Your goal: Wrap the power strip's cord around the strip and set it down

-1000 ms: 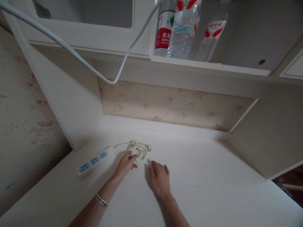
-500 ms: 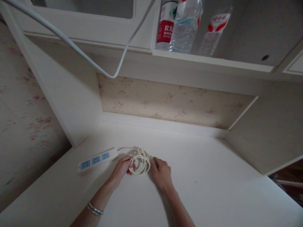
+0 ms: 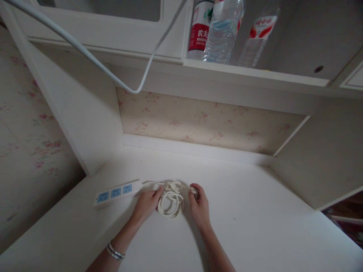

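Observation:
A white power strip [image 3: 116, 193] with blue socket faces lies on the white desk, left of my hands. From its right end runs a cream cord [image 3: 170, 206], gathered in loose coils between my hands. My left hand [image 3: 148, 204] is closed at the coils' left side, thumb on top, its other fingers largely hidden. To the right of the coils, my right hand [image 3: 199, 204] has its fingers curled round the plug [image 3: 194, 192] at the cord's end. A short stretch of cord links plug and coils.
The white desk [image 3: 249, 211] meets a low back ledge and side panels. Overhead, a shelf holds several plastic bottles [image 3: 221, 36]. A pale bent tube [image 3: 93, 58], perhaps a lamp arm, hangs across the upper left.
My right hand has shifted slightly right and turned, now showing the plug in its fingers. The coils sit a little lower and farther right, and my left hand's thumb is on top.

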A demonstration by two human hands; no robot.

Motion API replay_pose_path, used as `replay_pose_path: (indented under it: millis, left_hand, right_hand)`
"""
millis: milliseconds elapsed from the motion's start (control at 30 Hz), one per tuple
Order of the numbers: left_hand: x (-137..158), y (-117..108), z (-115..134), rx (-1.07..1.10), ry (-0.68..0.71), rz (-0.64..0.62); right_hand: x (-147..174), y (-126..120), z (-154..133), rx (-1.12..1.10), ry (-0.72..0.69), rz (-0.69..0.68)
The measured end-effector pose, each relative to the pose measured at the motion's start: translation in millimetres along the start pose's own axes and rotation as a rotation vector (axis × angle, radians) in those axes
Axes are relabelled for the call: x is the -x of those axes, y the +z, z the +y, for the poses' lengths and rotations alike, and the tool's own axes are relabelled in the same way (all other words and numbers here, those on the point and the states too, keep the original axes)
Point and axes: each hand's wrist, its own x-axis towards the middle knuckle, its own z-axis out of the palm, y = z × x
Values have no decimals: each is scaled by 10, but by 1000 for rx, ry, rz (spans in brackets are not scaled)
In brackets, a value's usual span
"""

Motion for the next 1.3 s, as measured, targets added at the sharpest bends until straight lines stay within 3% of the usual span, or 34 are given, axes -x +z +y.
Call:
replay_pose_path:
  millis: [100,200,267,367,433,600,800,967,1100,1300]
  left_hand:
    - [-36,4,-31,11,134,136]
    - [-67,29,-52,178,141,174]
    - [-76,70,-62,281,87,112]
    - [-70,136,-64,405,49,-77]
    - [-54,153,-46,464,32,-146]
    - [16,87,76,500,-16,-157]
    - [53,93,139,526,134,-204]
    - [33,141,77,544,140,-195]
    - [55,155,68,503,80,-228]
    - [58,111,83,408,264,-151]
  right_hand:
    - [21,-23,-63,-155,-3,-16]
    - [45,-39,-126,-292,-11,-34]
    - [58,-44,-163,-359,-30,-49]
    - [66,-48,-209,-417,-71,-83]
    - [68,-48,-228,-410,-99,-95]
    - [84,-25,-229,-293,-181,-127]
    - [133,9,-161,-134,-97,-149]
    - [141,22,-139,-106,-53,-207]
    - [131,40,-202,-93,-120,-153]
    - [109,53,-239,-124,-30,-76]
